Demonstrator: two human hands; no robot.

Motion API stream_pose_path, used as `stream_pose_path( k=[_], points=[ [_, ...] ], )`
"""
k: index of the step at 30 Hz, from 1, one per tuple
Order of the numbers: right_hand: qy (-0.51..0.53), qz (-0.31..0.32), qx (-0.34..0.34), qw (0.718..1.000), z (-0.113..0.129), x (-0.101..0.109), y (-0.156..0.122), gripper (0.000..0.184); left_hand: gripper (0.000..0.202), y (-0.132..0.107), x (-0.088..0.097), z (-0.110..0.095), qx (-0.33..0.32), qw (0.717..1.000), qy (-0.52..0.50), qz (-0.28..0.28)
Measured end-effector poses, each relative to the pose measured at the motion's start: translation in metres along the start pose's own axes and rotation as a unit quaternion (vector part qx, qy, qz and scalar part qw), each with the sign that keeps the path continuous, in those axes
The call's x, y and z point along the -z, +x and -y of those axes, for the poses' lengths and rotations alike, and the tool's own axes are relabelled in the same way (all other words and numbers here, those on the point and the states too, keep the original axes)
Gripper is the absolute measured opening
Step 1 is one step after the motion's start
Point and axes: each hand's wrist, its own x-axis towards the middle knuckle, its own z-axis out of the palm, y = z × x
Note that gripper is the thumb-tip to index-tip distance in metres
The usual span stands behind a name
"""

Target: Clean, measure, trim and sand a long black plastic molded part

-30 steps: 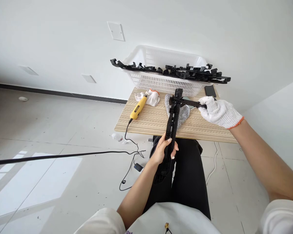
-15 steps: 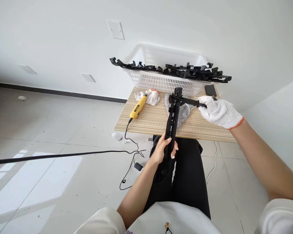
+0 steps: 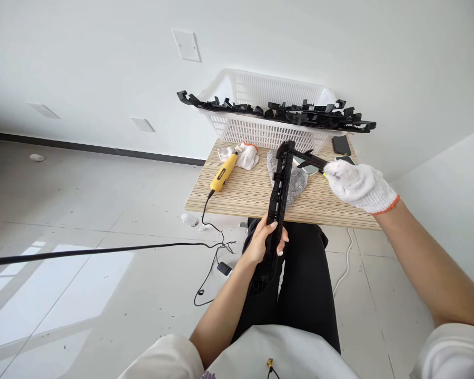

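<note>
My left hand (image 3: 264, 239), bare, is wrapped round the lower half of a long black plastic trim piece (image 3: 278, 195) with clips and ribs. The piece points away from me, its near end over my lap and its far end above the table. In a white knit glove with an orange cuff, my right hand (image 3: 351, 181) is closed on a black caliper (image 3: 314, 158). The caliper's jaws are at the far end of the trim piece; exact contact is hard to see. Under them lies a grey cloth (image 3: 296, 187).
A white plastic basket (image 3: 245, 126) at the back carries several similar black trim pieces (image 3: 312, 117) across its rim. On the wooden table (image 3: 237, 197) lie a yellow corded tool (image 3: 224, 172), a white glove (image 3: 247, 157) and a phone (image 3: 341, 145). Cables (image 3: 142, 247) run over the floor at left.
My right hand has shifted slightly right and toward me. The caliper has turned, and its jaws now show at the tip of the trim piece. My left hand keeps its hold.
</note>
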Motion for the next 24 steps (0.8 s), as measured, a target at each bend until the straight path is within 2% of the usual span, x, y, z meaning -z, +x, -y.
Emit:
stream_pose_path(
  k=[4, 8, 10, 14, 16, 20, 24],
  points=[
    [0.069, -0.05, 0.026, 0.996, 0.004, 0.0, -0.007, 0.024, 0.026, 0.0, -0.001, -0.001, -0.004, 1.0, -0.002, 0.002],
    [0.142, -0.07, 0.065, 0.985, 0.033, -0.008, -0.013, 0.031, 0.025, -0.001, -0.003, -0.001, 0.002, 1.0, -0.003, 0.001],
    [0.118, -0.031, 0.072, 0.99, 0.053, -0.013, -0.014, 0.037, 0.024, 0.0, -0.003, 0.0, -0.001, 1.0, 0.003, 0.003],
    [0.12, 0.076, 0.159, 0.977, 0.08, -0.021, -0.003, 0.043, 0.024, 0.0, -0.002, 0.0, -0.008, 1.0, 0.021, 0.002],
    [0.125, 0.101, 0.171, 0.972, 0.083, -0.021, 0.008, 0.046, 0.024, 0.0, -0.002, 0.0, -0.015, 1.0, 0.02, -0.011],
    [0.104, 0.118, 0.135, 0.978, 0.078, -0.018, 0.029, 0.051, 0.029, 0.0, -0.004, -0.003, -0.028, 0.998, 0.048, -0.011],
    [0.121, 0.128, 0.184, 0.967, 0.077, -0.022, 0.041, 0.052, 0.039, 0.0, -0.004, -0.007, -0.026, 0.998, 0.045, -0.019]
  ],
)
